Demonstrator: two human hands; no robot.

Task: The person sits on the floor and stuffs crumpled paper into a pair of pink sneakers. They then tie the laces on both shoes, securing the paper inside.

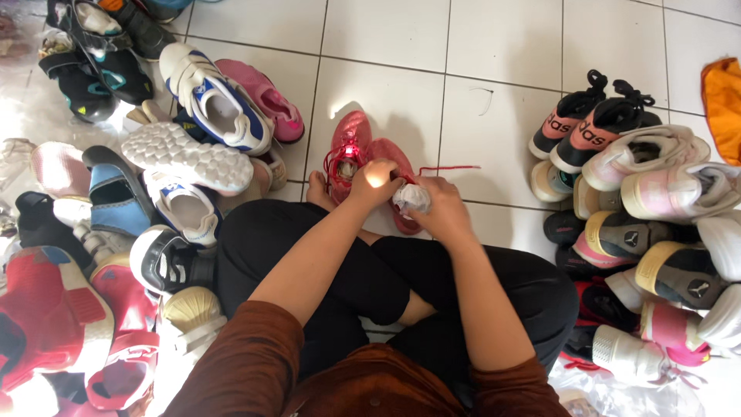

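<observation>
Red shoes are gripped directly ahead: left hand is closed over the toe, right hand is clenched on white paper wadding, laces trailing rightward.

Pair of shoes at the hands: coral red, red laces.
Stuffing wad in one shoe: white.
Sleeves: rust brown.
Trousers: black.
Floor tiles: white, thin dark grout lines.
Sneaker, left pile: white with blue stripes and blue trim.
Shoe beside it: pink.
Upturned sole: white, bumpy dotted pattern.
Boot: light blue, black edging.
Shoes, lower left: red with white trim.
High-tops, right pile: black and salmon, white lettering.
Cloth, right edge: orange.
</observation>
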